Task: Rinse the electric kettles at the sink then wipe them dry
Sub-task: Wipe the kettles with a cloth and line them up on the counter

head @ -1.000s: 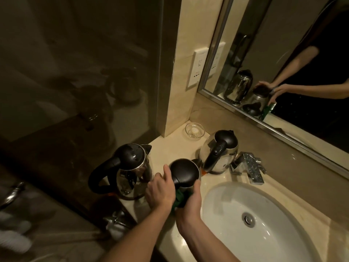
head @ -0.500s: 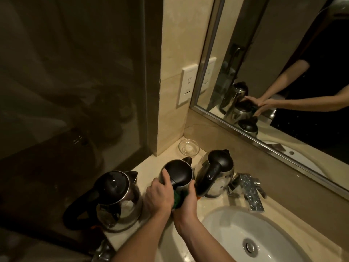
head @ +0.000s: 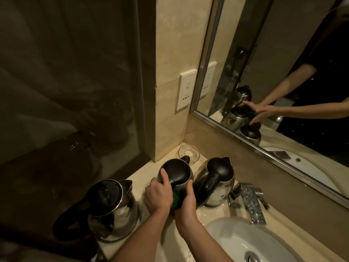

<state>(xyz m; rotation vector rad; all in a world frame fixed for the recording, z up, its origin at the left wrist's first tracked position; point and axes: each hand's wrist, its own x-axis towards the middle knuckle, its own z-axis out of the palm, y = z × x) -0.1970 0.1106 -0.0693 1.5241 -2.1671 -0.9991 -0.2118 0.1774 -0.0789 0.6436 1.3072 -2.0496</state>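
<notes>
While the left grip (head: 157, 195) curls around the middle kettle (head: 176, 172) on the tabletop (head: 140, 177), the right grip (head: 186, 202) clasps a green cloth (head: 176, 199) against its handle side.

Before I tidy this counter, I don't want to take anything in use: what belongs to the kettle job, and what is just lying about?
Job: middle kettle, gripped by the left hand; cloth in the right hand; left kettle; right kettle; sink; tap.
Just there: glass dish; socket.
</notes>
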